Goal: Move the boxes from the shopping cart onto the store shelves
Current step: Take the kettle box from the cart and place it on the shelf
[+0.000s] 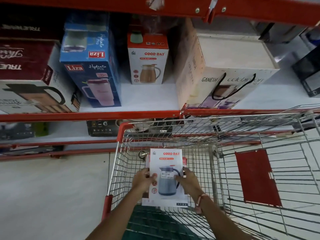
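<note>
Head view. Both forearms reach forward from the bottom edge into the shopping cart [216, 153]. Left hand [142, 180] clasps the left edge of a white GOOD DAY box [167, 177], thumb on the front face; right hand [187, 180] clasps the right edge, fingers laid over the printed jug. Each grip is closed on the box, one per side. A red thread band [200, 200] sits on the right wrist. Box face is turned up toward the camera, showing a grey-blue jug and a barcode sticker. Box lies inside the wire basket, near its left wall; whether it rests on the basket floor or is lifted cannot be told. A second carton edge shows just beneath it, mostly hidden. Red child-seat flap [256, 177] lies to the right in the cart.

Beyond the cart, a red-edged store shelf [90, 116] carries, left to right: a maroon-and-white carton [29, 80], a blue Liza box [91, 70] tilted, a matching GOOD DAY carton [148, 63] upright and set back, and a white Ganesh box [225, 75] with black cord handles. Bare shelf space shows between the Liza box and the Ganesh box, in front of the GOOD DAY carton. Lower shelves hold dark boxes, blurred.
</note>
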Action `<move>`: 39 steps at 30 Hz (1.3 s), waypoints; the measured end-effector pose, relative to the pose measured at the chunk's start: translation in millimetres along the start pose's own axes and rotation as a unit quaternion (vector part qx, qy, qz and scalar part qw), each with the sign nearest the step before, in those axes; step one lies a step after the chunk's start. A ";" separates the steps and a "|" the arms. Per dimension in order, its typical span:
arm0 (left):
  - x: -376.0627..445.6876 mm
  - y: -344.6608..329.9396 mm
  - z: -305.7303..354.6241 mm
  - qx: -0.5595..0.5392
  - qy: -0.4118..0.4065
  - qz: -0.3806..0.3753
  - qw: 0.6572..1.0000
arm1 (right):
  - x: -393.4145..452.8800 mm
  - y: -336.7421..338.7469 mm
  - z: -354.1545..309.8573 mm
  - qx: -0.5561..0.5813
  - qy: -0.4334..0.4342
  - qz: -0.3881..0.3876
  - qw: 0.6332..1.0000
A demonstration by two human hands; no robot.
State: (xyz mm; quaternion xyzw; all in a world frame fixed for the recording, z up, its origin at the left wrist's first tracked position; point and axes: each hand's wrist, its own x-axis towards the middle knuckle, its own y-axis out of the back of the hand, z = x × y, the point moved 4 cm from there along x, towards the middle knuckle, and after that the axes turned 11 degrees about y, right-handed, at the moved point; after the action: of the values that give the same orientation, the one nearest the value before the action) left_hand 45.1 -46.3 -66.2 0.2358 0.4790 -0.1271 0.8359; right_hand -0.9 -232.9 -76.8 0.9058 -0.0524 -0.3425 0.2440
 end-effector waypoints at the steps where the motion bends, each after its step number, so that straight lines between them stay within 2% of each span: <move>1: -4.9 11.7 3.1 -0.012 -0.010 -0.004 1.000 | -1.9 1.8 -10.3 0.004 0.021 -0.001 1.000; 4: -22.5 47.2 13.2 -0.049 -0.051 -0.014 0.997 | -11.6 10.3 -43.9 0.008 0.083 -0.006 0.997; 9: -53.7 90.2 22.9 -0.080 -0.115 0.012 0.990 | -34.2 17.6 -84.6 0.037 0.160 0.001 0.986; 18: -76.4 104.5 36.8 -0.080 -0.174 0.045 0.981 | -49.7 26.9 -113.1 0.041 0.179 0.044 0.982; 24: -85.4 118.4 92.2 -0.066 -0.251 0.146 0.955 | -38.6 59.0 -161.7 -0.010 0.252 0.135 0.958; 29: -89.3 134.3 160.0 -0.076 -0.302 0.246 0.918 | -15.6 87.9 -225.7 -0.032 0.337 0.223 0.914; 33: -71.0 142.5 200.9 -0.065 -0.314 0.264 0.910 | 21.9 93.0 -255.6 -0.033 0.349 0.231 0.908; 39: -28.8 149.4 227.9 -0.038 -0.277 0.290 0.915 | 81.0 85.5 -263.9 -0.061 0.317 0.214 0.922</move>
State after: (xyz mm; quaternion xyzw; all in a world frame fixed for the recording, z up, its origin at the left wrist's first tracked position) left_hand 264.7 -36.3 97.2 0.2874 0.1438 0.0791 0.9436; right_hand 237.3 -221.8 86.5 0.9177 -0.1437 0.0205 0.3699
